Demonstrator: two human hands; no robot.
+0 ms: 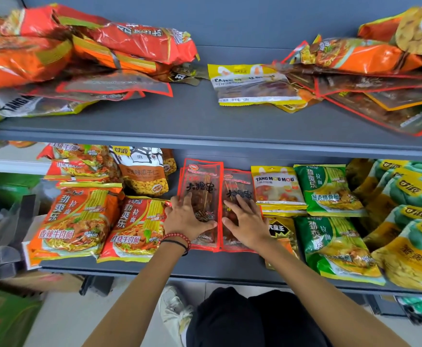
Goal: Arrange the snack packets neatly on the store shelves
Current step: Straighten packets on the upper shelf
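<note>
1. Lower shelf (155, 265), left side: two orange noodle packets (77, 221) are laid flat side by side. The near one touches the left hand (188, 216) at its edge.
2. Behind them a sunflower-kernel bag (142, 174) is stood up, with more orange packets stacked beside it.
3. Right side: a yellow Tang Mou Mou packet (277, 189) sits just beside the skewer packets. A black-and-yellow packet (281, 234) is partly covered by the right wrist. Green noodle packets (327, 191) and green-yellow bags (410, 216) are crowded further right.
4. Upper shelf (205, 116): orange bags (54, 51) are heaped loosely at left. A mixed pile (367, 66) is heaped at right, and a yellow packet (250, 83) sticks out from under it. The middle gap is bare.
5. Two red-edged skewer packets lie flat mid-shelf, edge to edge: left skewer packet (200, 179), right skewer packet (237, 186).
6. The left hand is pressed flat on the left skewer packet, fingers spread and thumb out. Beaded bracelets (177, 240) are worn at the wrist.
7. The right hand (247, 221) is laid flat on the right skewer packet, fingers extended. Nothing is gripped by either hand.
</note>
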